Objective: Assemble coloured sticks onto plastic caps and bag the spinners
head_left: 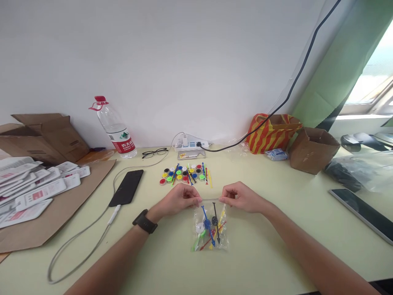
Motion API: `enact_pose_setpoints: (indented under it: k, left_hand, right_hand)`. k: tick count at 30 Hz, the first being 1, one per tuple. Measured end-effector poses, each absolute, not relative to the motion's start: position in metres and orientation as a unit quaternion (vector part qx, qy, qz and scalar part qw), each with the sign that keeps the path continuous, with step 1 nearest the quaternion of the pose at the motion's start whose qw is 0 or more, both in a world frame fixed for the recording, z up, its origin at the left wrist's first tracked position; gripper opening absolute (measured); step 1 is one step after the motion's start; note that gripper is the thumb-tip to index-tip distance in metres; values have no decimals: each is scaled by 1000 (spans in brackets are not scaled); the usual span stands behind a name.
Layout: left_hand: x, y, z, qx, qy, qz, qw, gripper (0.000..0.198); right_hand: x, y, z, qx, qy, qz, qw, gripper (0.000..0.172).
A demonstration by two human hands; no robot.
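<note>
Between my two hands is a clear plastic bag (196, 241), its top edge running straight from one hand to the other. My left hand (181, 196) pinches the top left corner, and my right hand (240, 197) pinches the top right corner. Through the plastic I see coloured arrow-shaped spinners, among them a blue arrow (209, 227) and a black arrow (216, 225), with several round discs. Just beyond my hands, more coloured discs (169, 179) and arrows (209, 177) lie grouped on the table.
A black phone (127, 188) on a charging cable lies to the left, near piled white packets (39, 192) on cardboard. Along the wall stand a water bottle (118, 131), glasses (154, 153), a power strip (192, 143) and a striped bag (270, 137). A tablet (365, 213) lies far right.
</note>
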State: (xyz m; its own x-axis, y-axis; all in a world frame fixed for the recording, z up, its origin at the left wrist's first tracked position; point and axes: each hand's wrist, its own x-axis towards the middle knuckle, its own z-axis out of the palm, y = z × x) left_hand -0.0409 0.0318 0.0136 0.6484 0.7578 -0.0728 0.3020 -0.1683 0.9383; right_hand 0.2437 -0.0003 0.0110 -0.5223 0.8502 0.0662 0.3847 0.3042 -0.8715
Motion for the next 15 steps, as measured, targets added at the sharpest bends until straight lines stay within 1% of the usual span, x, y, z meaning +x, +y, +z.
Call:
enact_pose_setpoints:
  k: [3, 7, 10, 15]
  left_hand:
    - [-36, 26, 13, 728, 354, 208, 549, 34]
    - [-31, 20, 11, 728, 347, 203, 556, 35]
    - [-30, 19, 10, 729, 342, 201, 558, 34]
    - [-32, 23, 11, 729, 356, 200, 549, 34]
  right_hand:
    - [242, -3, 11, -395, -761, 437, 270, 34]
    - [225, -9, 9, -371, -756, 456, 288, 31]
    - [215, -12, 3, -374, -749, 460, 296, 33]
    - [223, -5, -2, -405, -732, 472, 277, 37]
